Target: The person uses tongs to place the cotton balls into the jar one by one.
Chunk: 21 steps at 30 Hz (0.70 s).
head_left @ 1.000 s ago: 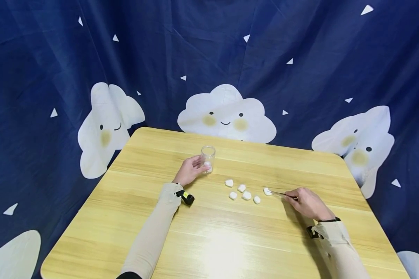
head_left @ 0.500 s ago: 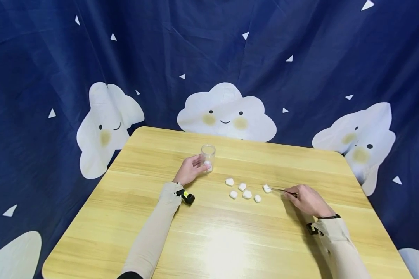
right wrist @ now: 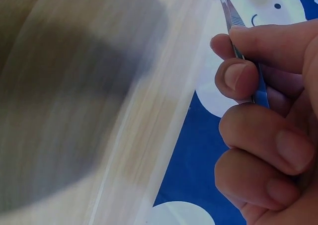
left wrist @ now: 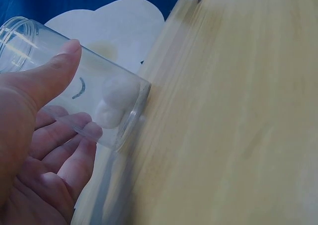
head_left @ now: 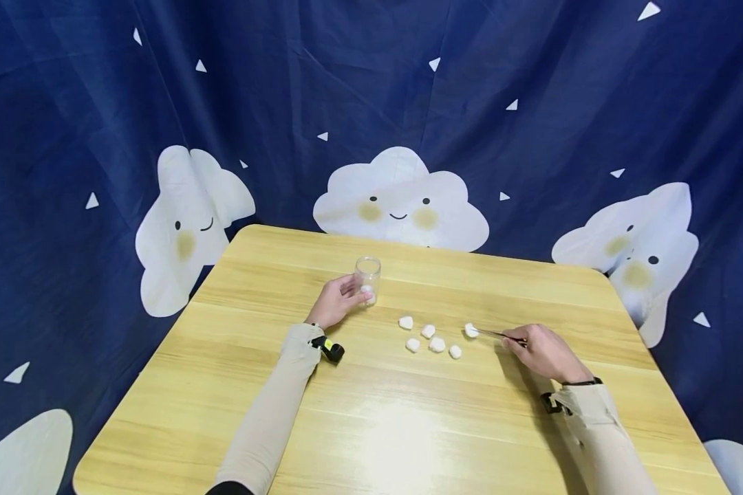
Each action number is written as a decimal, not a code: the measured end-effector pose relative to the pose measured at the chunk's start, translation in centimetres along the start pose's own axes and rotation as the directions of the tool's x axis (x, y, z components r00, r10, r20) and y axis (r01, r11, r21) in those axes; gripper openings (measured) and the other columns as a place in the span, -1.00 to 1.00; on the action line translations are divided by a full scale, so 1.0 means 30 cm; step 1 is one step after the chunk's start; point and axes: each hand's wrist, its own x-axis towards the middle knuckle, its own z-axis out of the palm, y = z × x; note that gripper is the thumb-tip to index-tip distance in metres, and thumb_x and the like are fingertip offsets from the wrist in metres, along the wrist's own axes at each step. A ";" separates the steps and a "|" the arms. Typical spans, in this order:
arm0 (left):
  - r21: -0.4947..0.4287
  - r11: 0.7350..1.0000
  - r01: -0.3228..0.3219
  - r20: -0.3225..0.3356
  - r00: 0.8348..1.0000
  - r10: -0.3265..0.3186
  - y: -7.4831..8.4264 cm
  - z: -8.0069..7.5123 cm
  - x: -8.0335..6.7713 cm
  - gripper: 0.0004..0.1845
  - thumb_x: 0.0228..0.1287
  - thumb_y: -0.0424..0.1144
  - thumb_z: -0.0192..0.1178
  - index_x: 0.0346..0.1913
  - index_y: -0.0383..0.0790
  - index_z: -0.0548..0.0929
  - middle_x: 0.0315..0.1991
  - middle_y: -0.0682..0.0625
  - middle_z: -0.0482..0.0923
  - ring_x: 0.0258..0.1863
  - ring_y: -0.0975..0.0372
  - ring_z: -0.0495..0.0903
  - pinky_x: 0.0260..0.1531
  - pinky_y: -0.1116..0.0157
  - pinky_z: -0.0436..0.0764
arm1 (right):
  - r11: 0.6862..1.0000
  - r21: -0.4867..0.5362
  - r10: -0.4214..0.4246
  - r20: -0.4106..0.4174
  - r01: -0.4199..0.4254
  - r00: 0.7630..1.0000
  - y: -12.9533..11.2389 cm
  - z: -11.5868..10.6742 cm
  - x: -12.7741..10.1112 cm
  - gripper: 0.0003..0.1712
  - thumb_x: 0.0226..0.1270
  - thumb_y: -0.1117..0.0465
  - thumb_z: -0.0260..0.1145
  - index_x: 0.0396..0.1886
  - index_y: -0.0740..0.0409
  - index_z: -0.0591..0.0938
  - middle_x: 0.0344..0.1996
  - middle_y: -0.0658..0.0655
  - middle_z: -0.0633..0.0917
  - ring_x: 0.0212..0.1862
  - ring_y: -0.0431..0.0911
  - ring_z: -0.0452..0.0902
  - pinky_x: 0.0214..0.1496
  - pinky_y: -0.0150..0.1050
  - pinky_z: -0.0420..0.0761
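Observation:
My left hand [head_left: 336, 302] grips a clear jar [head_left: 368, 268] standing upright on the table, thumb on one side and fingers on the other. Inside, cotton balls [left wrist: 118, 93] lie at the bottom, as the left wrist view shows. Pinched between the thumb and fingers of my right hand [head_left: 546, 354] is a pair of metal tweezers [right wrist: 231, 14]. At the tweezer tips is a cotton ball [head_left: 471, 331], held just to the right of the others. Several more white cotton balls [head_left: 436, 344] lie loose on the table between my two hands.
The light wooden table [head_left: 272, 268] has rounded corners. Behind it hangs a dark blue curtain [head_left: 371, 82] printed with white clouds. Black cameras are strapped to both wrists, the left one [head_left: 329, 349] close over the tabletop.
My right hand has moved slightly left and away from me, and the cotton ball at the tweezer tips has shifted with it. The left hand and jar stay put.

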 end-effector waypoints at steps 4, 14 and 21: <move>0.004 1.000 -0.012 -0.001 1.000 0.012 -0.001 0.001 0.001 -0.26 0.32 -0.18 0.44 0.47 -0.38 0.41 0.45 -0.27 0.46 0.44 -0.06 0.50 0.48 0.13 0.52 | 1.000 0.025 -0.007 -0.012 0.007 1.000 -0.002 -0.006 0.002 -0.79 0.42 0.28 0.37 -0.04 0.19 0.82 -0.16 0.22 0.85 -0.46 -0.34 0.43 -0.48 -0.42 0.38; -0.001 1.000 -0.026 -0.008 1.000 0.026 -0.009 0.002 0.002 -0.26 0.31 -0.17 0.44 0.46 -0.39 0.42 0.43 -0.27 0.48 0.43 -0.05 0.51 0.47 0.14 0.53 | 0.999 0.034 -0.019 -0.023 0.019 1.000 0.005 -0.001 0.024 -0.78 0.47 0.24 0.34 -0.02 0.19 0.81 -0.16 0.20 0.86 -0.44 -0.37 0.48 -0.44 -0.40 0.49; -0.003 0.999 -0.034 -0.008 0.999 0.034 -0.011 0.003 0.001 -0.24 0.31 -0.15 0.45 0.47 -0.39 0.40 0.44 -0.27 0.48 0.43 -0.06 0.51 0.47 0.13 0.53 | 0.999 0.047 -0.010 -0.018 0.011 1.000 -0.007 -0.010 0.040 -0.76 0.47 0.25 0.33 0.00 0.23 0.80 -0.13 0.25 0.85 -0.56 -0.37 0.36 -0.50 -0.41 0.40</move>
